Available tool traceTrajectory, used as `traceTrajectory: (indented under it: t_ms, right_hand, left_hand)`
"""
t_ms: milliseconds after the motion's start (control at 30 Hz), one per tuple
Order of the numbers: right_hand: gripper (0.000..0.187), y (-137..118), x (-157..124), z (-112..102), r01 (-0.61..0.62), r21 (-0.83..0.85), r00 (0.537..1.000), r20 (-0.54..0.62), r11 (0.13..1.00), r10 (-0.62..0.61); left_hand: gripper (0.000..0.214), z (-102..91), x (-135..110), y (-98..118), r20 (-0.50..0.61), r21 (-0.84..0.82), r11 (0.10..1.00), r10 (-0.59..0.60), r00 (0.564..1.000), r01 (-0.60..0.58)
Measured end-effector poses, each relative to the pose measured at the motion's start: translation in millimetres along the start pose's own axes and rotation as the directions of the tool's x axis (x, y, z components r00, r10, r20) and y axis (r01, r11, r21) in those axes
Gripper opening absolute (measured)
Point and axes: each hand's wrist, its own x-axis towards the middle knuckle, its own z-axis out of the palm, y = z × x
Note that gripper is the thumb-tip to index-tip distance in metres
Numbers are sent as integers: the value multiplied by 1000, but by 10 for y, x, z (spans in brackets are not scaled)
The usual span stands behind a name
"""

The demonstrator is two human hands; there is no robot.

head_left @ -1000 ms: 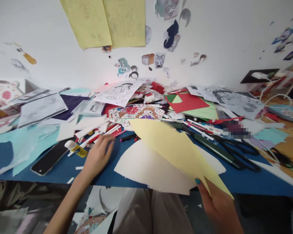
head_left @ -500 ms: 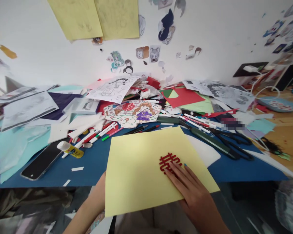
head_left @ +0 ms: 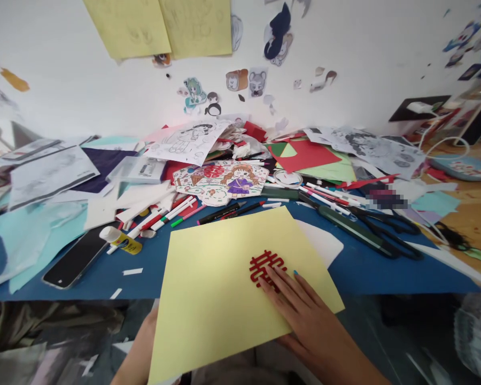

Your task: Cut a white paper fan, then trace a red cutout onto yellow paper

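Observation:
A pale yellow sheet of paper (head_left: 208, 299) is tilted over the table's front edge. On its right half lies a red paper-cut double-happiness character (head_left: 266, 266). My right hand (head_left: 310, 321) rests on the sheet's lower right, its long fingers flat and partly covering the red character. Its thumb goes beneath the lower edge, so the sheet is held between thumb and fingers. My left hand (head_left: 151, 321) is at the sheet's left edge, mostly behind it, with its fingers hidden. A white sheet (head_left: 324, 240) shows from under the yellow one.
Behind the sheet sit markers (head_left: 180, 211), a cut-out drawing (head_left: 224, 182) and heaped papers. To the left are a glue stick (head_left: 122, 240), a phone (head_left: 78, 259) and white paper scraps (head_left: 132, 271). Black scissors (head_left: 393, 227) and a dark green cutter (head_left: 353, 230) lie at right.
The yellow sheet, with the red character on it, has shifted left and toward me. Both hands have moved with it, and the camera view has tilted slightly.

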Motion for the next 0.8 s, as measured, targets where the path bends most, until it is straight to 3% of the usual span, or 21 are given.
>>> traceTrajectory:
  t_ms: [67, 100, 167, 233, 267, 300, 400, 500, 633, 800]
  right_hand:
    - [71, 9, 10, -20, 5, -2, 1000, 7, 1000, -5]
    - [74, 12, 20, -20, -4, -7, 1000, 6, 1000, 4]
    - [82, 8, 45, -8, -18, -10, 1000, -1, 1000, 18]
    - [85, -8, 65, 9, -24, -11, 1000, -12, 1000, 24]
    - [85, -19, 69, 14, -26, -11, 999, -22, 1000, 26]
    - [84, -31, 68, 16, -32, -12, 999, -33, 999, 31]
    - [75, -63, 30, -4, -50, -17, 997, -56, 999, 49]
    - [67, -76, -35, -47, -44, -24, 997, -69, 999, 42]
    - [59, -71, -90, -95, -26, -22, 996, -83, 999, 24]
    - [63, -63, -50, -82, 4, -39, 997, -80, 999, -7]
  left_hand:
    - [22, -186, 52, 74, 83, 164, 967, 182, 980, -194]
    - [19, -274, 78, 130, 134, 294, 902, 288, 948, -316]
    - [22, -427, 102, 267, 242, 588, 634, 455, 857, -502]
    - [33, -538, 73, 414, 314, 770, 351, 519, 795, -533]
    - [36, -574, 43, 483, 307, 805, 299, 529, 791, -512]
    - [35, -596, 9, 546, 285, 820, 294, 535, 795, -491]
    - [28, -579, -61, 689, 178, 800, 390, 572, 801, -457]
    - [26, -461, -14, 786, 146, 778, 414, 613, 777, -473]
    - [25, -261, 212, 910, 271, 800, 265, 642, 717, -539]
    - [33, -45, 732, 1093, 430, 834, 96, 505, 748, -544]
